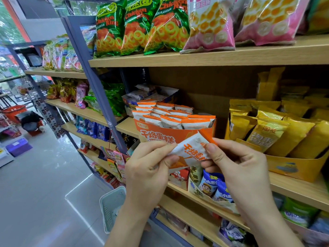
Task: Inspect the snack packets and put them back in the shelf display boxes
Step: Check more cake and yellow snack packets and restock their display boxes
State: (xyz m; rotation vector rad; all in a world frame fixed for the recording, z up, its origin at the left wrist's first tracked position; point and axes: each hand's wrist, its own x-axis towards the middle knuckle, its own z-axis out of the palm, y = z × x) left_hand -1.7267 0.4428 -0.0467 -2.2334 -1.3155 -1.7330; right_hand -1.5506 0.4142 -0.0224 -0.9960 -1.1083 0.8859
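A small white and orange snack packet (191,150) is held in front of the shelf, tilted, with both hands pinching it. My left hand (147,168) grips its left end between thumb and fingers. My right hand (236,163) pinches its right end, thumb on the front. Just behind and above stands the orange display box (160,134), filled with several matching packets (170,116) standing upright.
A yellow display box (293,168) of gold packets sits to the right on the same wooden shelf (302,189). Green and pink chip bags (160,27) fill the shelf above. A pale green basket (112,205) stands on the floor below, with the aisle to the left.
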